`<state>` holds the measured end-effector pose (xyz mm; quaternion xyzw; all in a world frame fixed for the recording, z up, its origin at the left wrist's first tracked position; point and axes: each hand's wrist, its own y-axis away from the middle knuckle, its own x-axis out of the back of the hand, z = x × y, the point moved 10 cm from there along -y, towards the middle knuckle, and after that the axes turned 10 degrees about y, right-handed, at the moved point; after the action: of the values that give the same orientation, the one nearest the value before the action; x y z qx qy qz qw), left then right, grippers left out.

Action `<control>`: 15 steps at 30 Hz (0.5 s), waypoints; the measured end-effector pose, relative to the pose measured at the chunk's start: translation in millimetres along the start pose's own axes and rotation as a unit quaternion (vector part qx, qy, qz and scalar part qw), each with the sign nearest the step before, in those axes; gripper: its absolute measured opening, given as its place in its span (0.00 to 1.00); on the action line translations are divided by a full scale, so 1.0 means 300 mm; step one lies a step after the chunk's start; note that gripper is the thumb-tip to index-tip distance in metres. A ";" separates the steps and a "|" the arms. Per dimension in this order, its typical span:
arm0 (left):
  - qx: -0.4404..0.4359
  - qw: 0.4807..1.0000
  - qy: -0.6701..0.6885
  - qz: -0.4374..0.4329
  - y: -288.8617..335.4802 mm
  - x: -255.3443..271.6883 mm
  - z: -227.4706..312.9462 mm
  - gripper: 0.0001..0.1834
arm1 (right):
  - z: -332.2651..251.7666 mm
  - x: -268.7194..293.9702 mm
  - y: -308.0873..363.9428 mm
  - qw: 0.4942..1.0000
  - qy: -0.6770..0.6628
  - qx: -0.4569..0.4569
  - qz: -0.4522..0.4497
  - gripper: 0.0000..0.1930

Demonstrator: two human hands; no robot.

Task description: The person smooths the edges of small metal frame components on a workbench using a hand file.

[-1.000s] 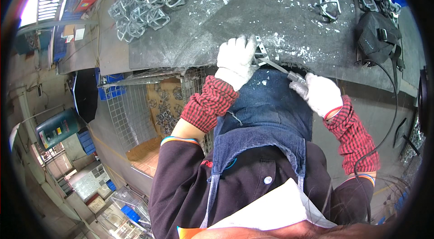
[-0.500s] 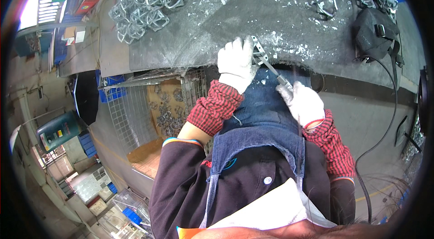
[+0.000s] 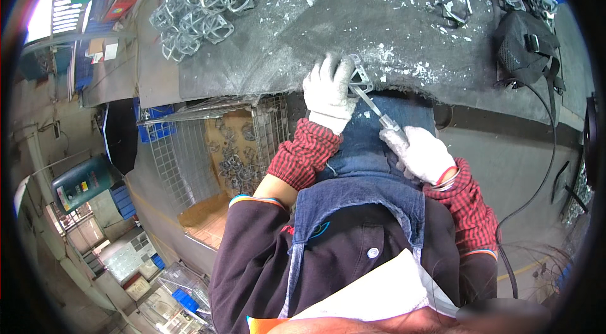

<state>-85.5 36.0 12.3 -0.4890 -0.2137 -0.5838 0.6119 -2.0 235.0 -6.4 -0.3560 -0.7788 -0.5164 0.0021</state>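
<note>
My left hand (image 3: 329,94), in a white glove, is closed on a small grey metal frame part (image 3: 360,75) at the near edge of the dark work table. The fingers lie along the part's left side, and openings show through its frame. In my gloved right hand (image 3: 424,155) is a narrow flat-bladed hand tool (image 3: 372,104), gripped by its handle. Its blade slants up and left, and the tip meets the near side of the part. Whether it is a file or a scraper I cannot make out.
A heap of similar metal frames (image 3: 205,2) lies at the far left of the table (image 3: 278,37). Pale flakes (image 3: 413,69) are scattered about. A black mesh bag (image 3: 527,43) with a cable sits at right. Below the table, a wire cage (image 3: 177,163) holds more parts.
The metal part has tilted slightly in my left hand, whose fingers have shifted. My right hand has drawn back a little, down and left, with the tool.
</note>
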 end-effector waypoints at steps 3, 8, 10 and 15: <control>0.002 1.000 -0.015 -0.024 -0.001 -0.012 -0.002 0.39 | -0.004 -0.026 0.037 0.964 -0.205 -0.067 -0.156 0.29; -0.003 0.999 -0.012 -0.041 -0.033 0.016 0.017 0.41 | 0.015 0.078 0.052 0.974 -0.153 -0.116 -0.120 0.29; -0.008 0.993 -0.006 -0.117 -0.062 0.008 0.023 0.41 | -0.045 0.193 0.042 0.996 0.087 -0.006 0.001 0.34; -0.102 0.954 0.014 -0.282 -0.172 0.058 0.036 0.36 | -0.071 0.307 -0.013 0.984 0.174 0.023 0.015 0.38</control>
<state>-125.8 44.7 49.5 -0.4602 -0.2736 -0.7580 0.3725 -80.5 267.9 34.6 -0.2724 -0.7729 -0.5521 0.1540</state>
